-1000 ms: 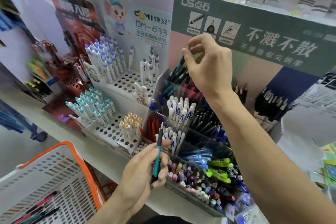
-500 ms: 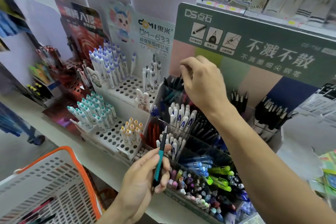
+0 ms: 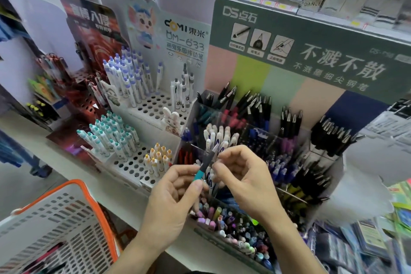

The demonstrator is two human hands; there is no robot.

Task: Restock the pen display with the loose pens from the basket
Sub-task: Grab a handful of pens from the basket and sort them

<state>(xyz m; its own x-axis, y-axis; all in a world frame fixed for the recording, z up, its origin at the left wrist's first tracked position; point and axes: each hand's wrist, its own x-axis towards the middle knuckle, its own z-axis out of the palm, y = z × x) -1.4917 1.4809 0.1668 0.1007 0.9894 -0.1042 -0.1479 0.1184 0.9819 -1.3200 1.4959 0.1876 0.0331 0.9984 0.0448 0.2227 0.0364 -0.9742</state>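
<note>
Shop shelf (image 3: 66, 169) crowded with pen displays (image 3: 255, 140), left hand (image 3: 171, 198) grip clamped on teal pen (image 3: 201, 172), right hand (image 3: 244, 182) pinching its tip

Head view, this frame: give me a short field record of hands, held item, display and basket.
left hand: grips the teal pen low on its barrel
right hand: fingertips pinch the pen's upper end
pen: tilted, tip up, held in front of the compartment display
display: compartments hold black, blue, white and pastel pens
peg rack: many empty holes
basket: lower left, orange rim, a few pens inside
</note>
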